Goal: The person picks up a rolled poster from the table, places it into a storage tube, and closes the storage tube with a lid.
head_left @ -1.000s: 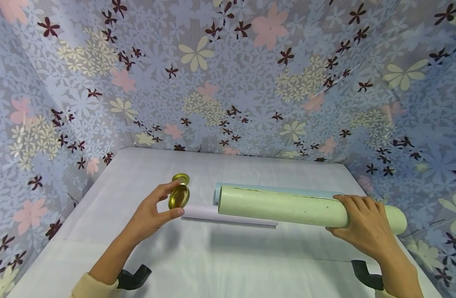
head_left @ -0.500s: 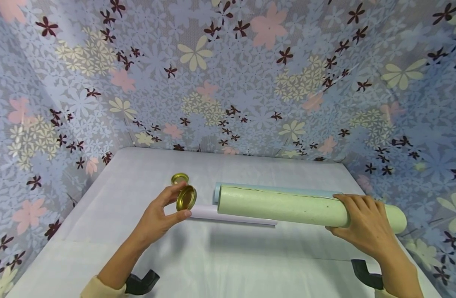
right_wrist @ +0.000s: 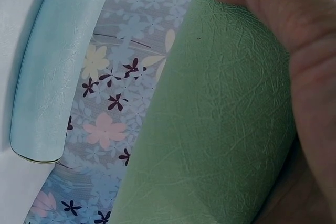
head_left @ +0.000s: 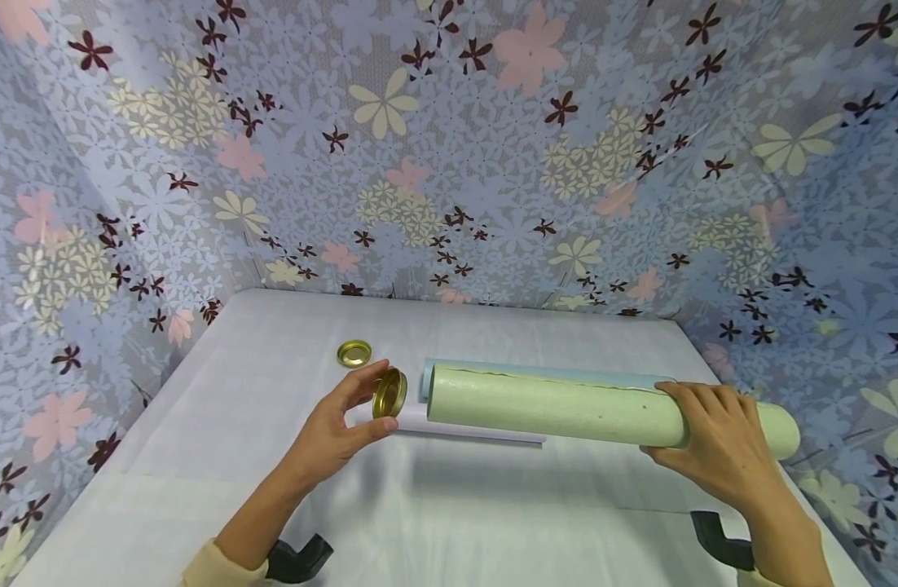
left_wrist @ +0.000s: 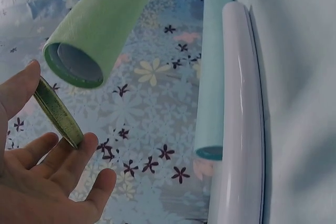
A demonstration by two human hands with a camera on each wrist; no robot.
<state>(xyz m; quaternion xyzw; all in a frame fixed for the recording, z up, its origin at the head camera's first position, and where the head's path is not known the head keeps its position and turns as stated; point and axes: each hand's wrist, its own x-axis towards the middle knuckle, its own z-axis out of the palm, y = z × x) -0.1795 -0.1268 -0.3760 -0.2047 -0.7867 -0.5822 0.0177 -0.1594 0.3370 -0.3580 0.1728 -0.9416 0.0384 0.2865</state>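
My left hand (head_left: 336,438) pinches a gold metal lid (head_left: 389,394) by its rim between thumb and fingers, tilted on edge with its hollow side facing right. Just to the right is the open end of a green paper tube (head_left: 559,406), apart from the lid in the left wrist view. Around the tube's right part curls my right hand (head_left: 716,440), holding it up over the table. That open end shows a hollow inside in the left wrist view. A second gold lid (head_left: 354,353) lies flat on the table behind my left hand.
Behind and below the green tube, a light blue roll (left_wrist: 212,72) and a white roll (left_wrist: 242,114) lie on the white-covered table (head_left: 288,326). Flowered cloth (head_left: 449,163) hangs at the back and both sides.
My left hand has moved right with the lid, toward the tube's open end, and turned the lid more on edge. The right hand and green tube stay nearly still.
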